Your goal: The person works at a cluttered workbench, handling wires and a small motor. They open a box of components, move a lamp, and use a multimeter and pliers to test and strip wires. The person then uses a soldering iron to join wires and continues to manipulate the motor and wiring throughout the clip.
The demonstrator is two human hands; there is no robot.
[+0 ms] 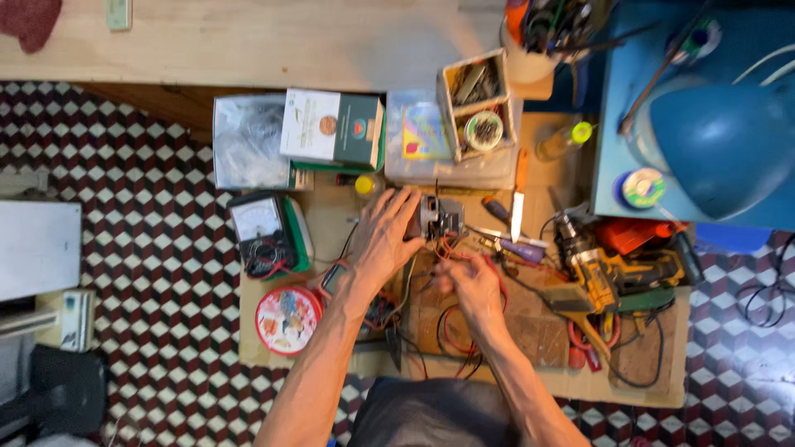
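Small dark electrical part point(437, 218) with red and black wires sits mid cardboard sheet point(331, 217), which lies on the checkered floor point(149, 248). Left hand point(383, 240) lies on the part's left side, fingers point(396, 204) spread slightly and wrapped on it, tips at its top edge. Right hand point(472, 285) is just below-right of the part, fingers bunched together on red wires point(454, 331); blurred, exact pinch unclear. Wires loop down from the part under both hands.

Packages outward: white-and-dark-green box point(333, 126) just above-left of the part, a round brown mark on its white half, a small red-green mark on the green half. Left of it, touching, a clear plastic bag point(248, 141) with grey contents. Right of the box, a clear plastic case point(422, 136) with a yellow, blue and pink label. Small open wooden box point(479, 103) of metal bits and a solder spool stands on that case's right end. Round red tin point(288, 319) with a pictured lid is lower-left, near the left forearm. Analog meter point(263, 232) with black body, green edge and white dial sits left of the left hand. Orange-handled knife point(518, 194) lies upright right of the part; yellow drill point(604, 273) further right. Blue lamp shade point(729, 149) at far right.
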